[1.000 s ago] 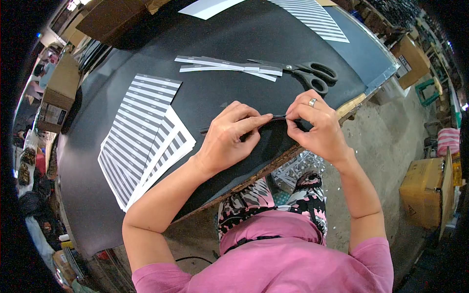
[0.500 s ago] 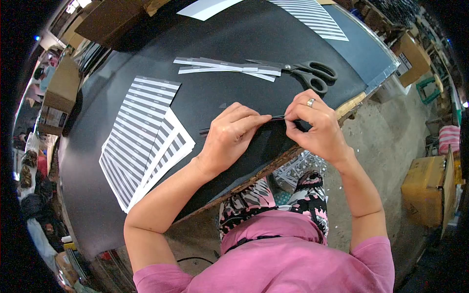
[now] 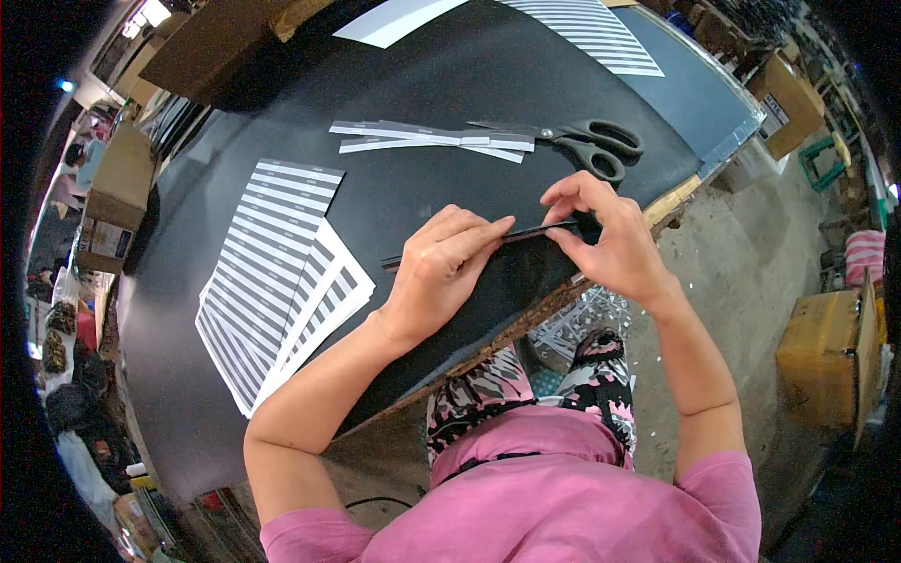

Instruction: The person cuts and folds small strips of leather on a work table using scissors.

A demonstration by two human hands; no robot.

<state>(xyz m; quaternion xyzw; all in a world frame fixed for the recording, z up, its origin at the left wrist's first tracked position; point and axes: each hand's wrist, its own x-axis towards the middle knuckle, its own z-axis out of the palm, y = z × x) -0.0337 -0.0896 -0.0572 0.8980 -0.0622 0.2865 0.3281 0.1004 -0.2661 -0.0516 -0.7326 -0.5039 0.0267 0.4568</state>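
Observation:
A narrow dark paper strip (image 3: 530, 233) runs slantwise over the black tabletop near its front edge. My left hand (image 3: 439, 263) is closed on it, thumb and fingertips pressing along its length, and its left end pokes out past the palm. At the strip's right end is my right hand (image 3: 605, 235), with a ring, thumb and a fingertip around it and the other fingers curled. Behind my hands lie black-handled scissors (image 3: 591, 148), their blades touching several loose printed strips (image 3: 432, 139). To the left are striped black-and-white sheets (image 3: 272, 253) in a fanned stack.
At the back are a white sheet (image 3: 399, 21) and another striped sheet (image 3: 591, 36). Cardboard boxes (image 3: 117, 192) stand by the left side. The table's rough front edge (image 3: 497, 342) runs before my body. Paper scraps (image 3: 587, 314) lie below, and a yellowish box (image 3: 817, 357) stands at right.
My right thumb and index finger have spread a little at the strip's end, and more of the strip shows between my hands. The left hand keeps its hold.

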